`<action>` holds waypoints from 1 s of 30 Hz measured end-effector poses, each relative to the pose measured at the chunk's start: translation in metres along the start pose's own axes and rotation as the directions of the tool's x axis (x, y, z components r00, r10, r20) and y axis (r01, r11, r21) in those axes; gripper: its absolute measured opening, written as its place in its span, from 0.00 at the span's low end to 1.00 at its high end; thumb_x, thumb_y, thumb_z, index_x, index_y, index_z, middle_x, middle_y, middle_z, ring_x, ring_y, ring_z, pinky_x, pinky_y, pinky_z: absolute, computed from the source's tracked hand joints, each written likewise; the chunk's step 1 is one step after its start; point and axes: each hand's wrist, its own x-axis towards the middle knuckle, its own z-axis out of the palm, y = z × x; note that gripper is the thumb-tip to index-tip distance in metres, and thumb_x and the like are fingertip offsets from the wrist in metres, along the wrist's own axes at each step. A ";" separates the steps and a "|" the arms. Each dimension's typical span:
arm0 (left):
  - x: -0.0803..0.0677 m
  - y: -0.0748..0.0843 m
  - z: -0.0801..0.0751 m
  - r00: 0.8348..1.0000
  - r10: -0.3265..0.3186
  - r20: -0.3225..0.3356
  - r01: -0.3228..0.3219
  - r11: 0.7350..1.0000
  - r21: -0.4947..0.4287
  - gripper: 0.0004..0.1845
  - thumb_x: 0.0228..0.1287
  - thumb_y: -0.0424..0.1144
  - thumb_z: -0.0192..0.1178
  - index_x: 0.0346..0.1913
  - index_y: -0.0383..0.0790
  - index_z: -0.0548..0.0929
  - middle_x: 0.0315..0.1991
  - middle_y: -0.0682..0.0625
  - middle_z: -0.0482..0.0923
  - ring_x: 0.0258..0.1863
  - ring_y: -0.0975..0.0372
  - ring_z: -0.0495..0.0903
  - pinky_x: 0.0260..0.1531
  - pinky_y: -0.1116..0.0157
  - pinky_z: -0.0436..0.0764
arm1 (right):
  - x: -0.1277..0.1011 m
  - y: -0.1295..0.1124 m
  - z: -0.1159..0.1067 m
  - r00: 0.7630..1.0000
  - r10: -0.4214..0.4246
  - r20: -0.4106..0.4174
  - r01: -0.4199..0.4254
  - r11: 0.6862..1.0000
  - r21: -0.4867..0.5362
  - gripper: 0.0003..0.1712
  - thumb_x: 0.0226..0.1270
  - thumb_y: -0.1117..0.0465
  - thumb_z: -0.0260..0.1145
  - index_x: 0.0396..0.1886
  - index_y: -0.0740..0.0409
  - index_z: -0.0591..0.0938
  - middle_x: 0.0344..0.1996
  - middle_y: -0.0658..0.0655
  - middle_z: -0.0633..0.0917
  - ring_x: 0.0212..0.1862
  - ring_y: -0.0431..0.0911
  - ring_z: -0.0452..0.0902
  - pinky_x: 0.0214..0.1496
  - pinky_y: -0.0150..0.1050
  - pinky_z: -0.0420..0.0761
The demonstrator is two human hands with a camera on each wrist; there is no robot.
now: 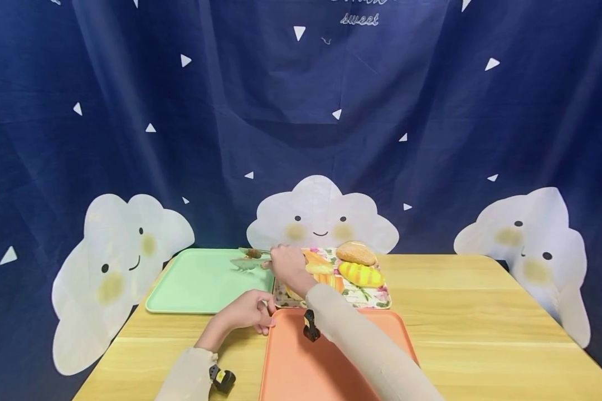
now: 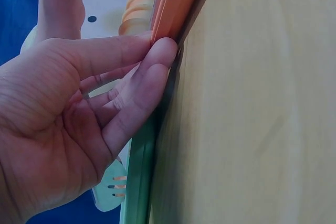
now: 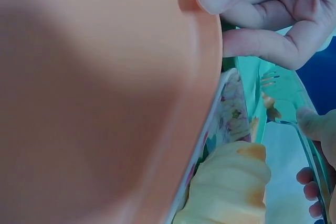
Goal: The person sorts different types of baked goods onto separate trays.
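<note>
My left hand [image 1: 248, 312] pinches the near-left back corner of an orange tray [image 1: 296, 362], thumb above and fingers below the rim [image 2: 176, 9]. My right hand [image 1: 288, 265] grips translucent green serving tongs [image 1: 248, 263], which point left over the inner edge of a green tray [image 1: 195, 281]. A small brown piece [image 1: 254, 253] shows at the ends of the tongs; in the right wrist view the brown piece [image 3: 271, 107] sits between them. The slotted end of the tongs [image 2: 111, 195] appears low in the left wrist view.
Behind the orange tray lies a floral tray [image 1: 358, 299] bearing a round bun [image 1: 356, 253], a yellow scored loaf [image 1: 361, 274] and other bread pieces [image 1: 320, 266], partly behind my right hand. Wooden tabletop [image 1: 471, 317] extends right. A dark blue cloud-print curtain [image 1: 291, 111] hangs behind.
</note>
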 end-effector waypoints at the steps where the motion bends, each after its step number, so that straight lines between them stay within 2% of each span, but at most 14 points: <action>1: 0.001 0.000 0.001 1.000 0.000 0.002 0.000 1.000 -0.006 0.07 0.59 0.23 0.67 0.35 0.26 0.78 0.23 0.38 0.86 0.21 0.59 0.86 0.24 0.61 0.87 | -0.001 0.001 0.000 1.000 0.001 -0.006 -0.001 1.000 0.000 0.23 0.63 0.36 0.71 0.24 0.50 0.82 0.20 0.49 0.79 0.22 0.42 0.75 0.19 0.37 0.73; 6: 0.002 0.000 0.003 1.000 0.012 0.011 -0.012 1.000 -0.016 0.08 0.59 0.23 0.67 0.35 0.25 0.77 0.23 0.37 0.86 0.21 0.59 0.86 0.24 0.61 0.88 | -0.003 0.008 -0.001 0.999 0.001 -0.032 -0.001 1.000 0.021 0.25 0.62 0.36 0.71 0.28 0.53 0.82 0.23 0.51 0.81 0.26 0.44 0.80 0.22 0.37 0.77; 12: 0.004 0.001 0.004 1.000 0.019 0.004 -0.019 1.000 -0.007 0.08 0.59 0.24 0.68 0.35 0.25 0.77 0.23 0.39 0.85 0.21 0.59 0.86 0.24 0.60 0.88 | -0.002 0.018 -0.007 1.000 -0.002 -0.019 0.002 1.000 0.006 0.27 0.65 0.34 0.67 0.34 0.54 0.81 0.27 0.52 0.82 0.28 0.45 0.80 0.21 0.38 0.77; 17: 0.005 0.003 0.005 1.000 0.018 0.005 -0.018 1.000 -0.002 0.08 0.59 0.25 0.68 0.35 0.26 0.78 0.24 0.37 0.86 0.21 0.58 0.86 0.24 0.59 0.88 | -0.007 0.035 -0.022 1.000 -0.020 0.008 0.020 1.000 0.000 0.27 0.67 0.35 0.66 0.40 0.55 0.81 0.29 0.54 0.82 0.29 0.46 0.81 0.22 0.40 0.79; 20: 0.005 0.003 0.005 1.000 0.016 0.002 -0.016 1.000 0.004 0.08 0.59 0.25 0.68 0.36 0.26 0.78 0.24 0.37 0.86 0.21 0.57 0.86 0.24 0.59 0.88 | -0.015 0.050 -0.032 0.998 -0.058 0.025 0.058 0.998 -0.001 0.27 0.68 0.35 0.64 0.44 0.55 0.80 0.31 0.54 0.82 0.32 0.47 0.81 0.25 0.40 0.81; 23: 0.005 0.002 0.003 1.000 0.021 0.002 -0.021 1.000 0.005 0.08 0.59 0.26 0.68 0.36 0.27 0.79 0.24 0.37 0.85 0.22 0.56 0.86 0.24 0.59 0.88 | -0.027 0.071 -0.040 0.995 -0.102 0.007 0.102 0.995 0.017 0.27 0.68 0.35 0.65 0.45 0.55 0.79 0.31 0.54 0.82 0.32 0.47 0.81 0.25 0.40 0.80; 27: 0.003 -0.001 0.001 1.000 0.026 0.012 -0.026 1.000 0.001 0.08 0.60 0.26 0.68 0.37 0.26 0.79 0.24 0.37 0.86 0.22 0.56 0.87 0.25 0.59 0.88 | -0.047 0.104 -0.048 0.987 -0.153 -0.045 0.158 0.981 0.114 0.27 0.65 0.38 0.69 0.49 0.55 0.79 0.32 0.54 0.83 0.32 0.48 0.81 0.23 0.40 0.76; 30: 0.000 -0.003 -0.002 1.000 0.023 0.017 -0.023 1.000 -0.001 0.08 0.60 0.26 0.68 0.37 0.26 0.79 0.23 0.38 0.86 0.22 0.57 0.86 0.25 0.60 0.88 | -0.065 0.130 -0.054 0.979 -0.190 -0.075 0.201 0.960 0.193 0.30 0.64 0.39 0.70 0.55 0.56 0.81 0.36 0.56 0.86 0.34 0.48 0.83 0.25 0.40 0.78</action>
